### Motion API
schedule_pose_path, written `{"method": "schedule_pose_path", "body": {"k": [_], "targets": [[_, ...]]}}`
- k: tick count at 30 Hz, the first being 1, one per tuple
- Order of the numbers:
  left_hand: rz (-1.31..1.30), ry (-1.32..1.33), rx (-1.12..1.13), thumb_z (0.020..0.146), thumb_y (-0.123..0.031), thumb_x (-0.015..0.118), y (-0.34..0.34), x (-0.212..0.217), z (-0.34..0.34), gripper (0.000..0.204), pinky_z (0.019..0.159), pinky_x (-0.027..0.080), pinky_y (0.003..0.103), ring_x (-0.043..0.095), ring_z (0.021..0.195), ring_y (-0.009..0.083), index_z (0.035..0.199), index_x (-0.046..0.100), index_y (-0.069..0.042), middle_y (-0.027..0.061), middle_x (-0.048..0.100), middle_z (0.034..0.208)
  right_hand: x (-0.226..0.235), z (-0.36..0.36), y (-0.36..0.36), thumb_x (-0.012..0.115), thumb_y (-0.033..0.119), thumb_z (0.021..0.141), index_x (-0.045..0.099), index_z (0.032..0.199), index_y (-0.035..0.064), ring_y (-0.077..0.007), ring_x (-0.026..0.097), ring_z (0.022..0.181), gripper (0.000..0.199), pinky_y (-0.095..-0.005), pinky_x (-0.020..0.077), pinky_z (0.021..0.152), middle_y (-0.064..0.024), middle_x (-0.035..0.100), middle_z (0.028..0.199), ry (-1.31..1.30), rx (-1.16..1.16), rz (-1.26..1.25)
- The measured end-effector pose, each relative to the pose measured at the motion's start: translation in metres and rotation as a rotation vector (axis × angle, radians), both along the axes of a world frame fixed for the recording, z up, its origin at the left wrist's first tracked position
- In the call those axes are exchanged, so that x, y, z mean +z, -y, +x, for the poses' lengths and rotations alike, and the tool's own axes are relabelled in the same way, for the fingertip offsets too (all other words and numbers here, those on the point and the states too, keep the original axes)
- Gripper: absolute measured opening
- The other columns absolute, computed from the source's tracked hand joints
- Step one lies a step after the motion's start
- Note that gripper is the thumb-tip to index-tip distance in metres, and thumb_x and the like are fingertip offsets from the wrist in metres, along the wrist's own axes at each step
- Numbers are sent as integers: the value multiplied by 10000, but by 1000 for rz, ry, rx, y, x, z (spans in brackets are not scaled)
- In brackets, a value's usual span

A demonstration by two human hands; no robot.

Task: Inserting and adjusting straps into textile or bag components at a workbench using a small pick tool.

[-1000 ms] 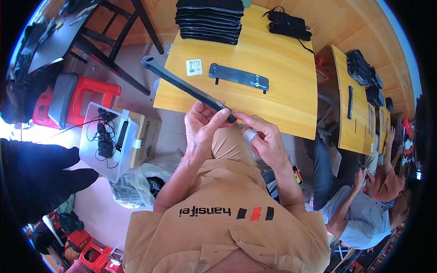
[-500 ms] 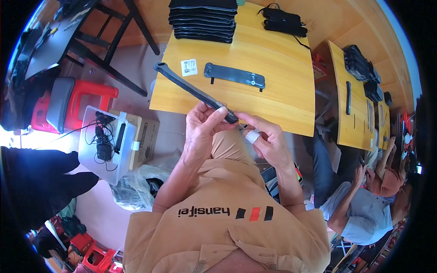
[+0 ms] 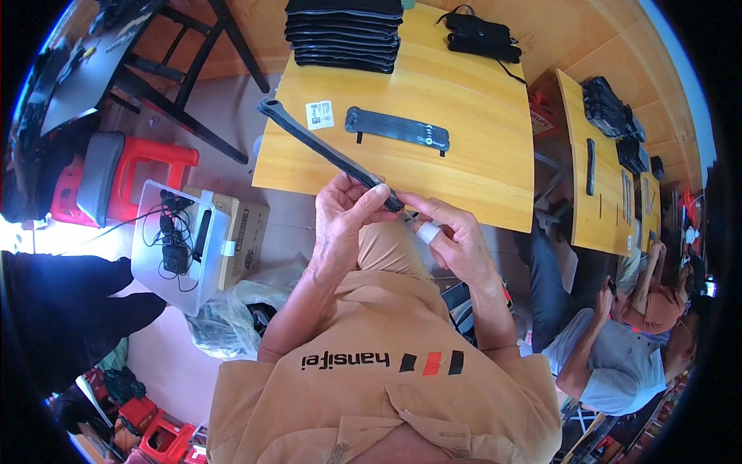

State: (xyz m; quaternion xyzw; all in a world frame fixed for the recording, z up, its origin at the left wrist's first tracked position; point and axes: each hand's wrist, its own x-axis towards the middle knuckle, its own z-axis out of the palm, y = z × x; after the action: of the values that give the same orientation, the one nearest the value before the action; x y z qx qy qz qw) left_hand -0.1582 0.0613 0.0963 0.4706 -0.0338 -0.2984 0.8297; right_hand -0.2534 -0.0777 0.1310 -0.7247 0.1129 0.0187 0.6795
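A long, narrow black fabric strip [image 3: 313, 144], with an eyelet-like rounded far end, slants up and left over the table's near edge. My left hand [image 3: 340, 219] is closed round its near end, thumb pressed on top. At that same end, the index fingertip of my right hand [image 3: 456, 238] touches the strip. The other right fingers are curled, with a thin thing between them too small to name; white tape wraps one finger. A similar wider black band [image 3: 398, 130] with two short tabs lies flat on the yellow table [image 3: 479, 178]. Left of it lies a white printed label [image 3: 319, 114].
A tall stack of black pieces [image 3: 344, 39] and a black bundle with a cord [image 3: 481, 37] sit at the table's back. On the floor at left stand a clear bin of cables [image 3: 178, 247] and a red stool [image 3: 158, 166]. Co-workers [image 3: 610, 363] sit at right.
The strip's far end has risen slightly up and left. Both hands keep nearly the same place and grip. A co-worker's hand at right has shifted a little.
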Motion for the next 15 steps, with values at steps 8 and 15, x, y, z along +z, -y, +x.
{"method": "schedule_pose_path", "body": {"k": [8, 15], "targets": [[79, 63, 31, 788, -61, 595, 1, 5, -2, 249, 628, 560, 270, 630, 720, 168, 992, 506, 51, 111, 607, 840, -2, 3, -1, 485, -65, 791, 524, 1189, 47, -128, 553, 889, 415, -243, 429, 789, -96, 600, 941, 18, -1, -13], [72, 68, 14, 786, -46, 623, 2, 4, -3, 220, 664, 538, 257, 601, 764, 130, 952, 501, 29, 97, 602, 858, -18, 1, -4, 492, -30, 808, 568, 1145, 66, -83, 412, 603, 358, -219, 345, 542, -27, 454, 672, 143, -57, -268]]}}
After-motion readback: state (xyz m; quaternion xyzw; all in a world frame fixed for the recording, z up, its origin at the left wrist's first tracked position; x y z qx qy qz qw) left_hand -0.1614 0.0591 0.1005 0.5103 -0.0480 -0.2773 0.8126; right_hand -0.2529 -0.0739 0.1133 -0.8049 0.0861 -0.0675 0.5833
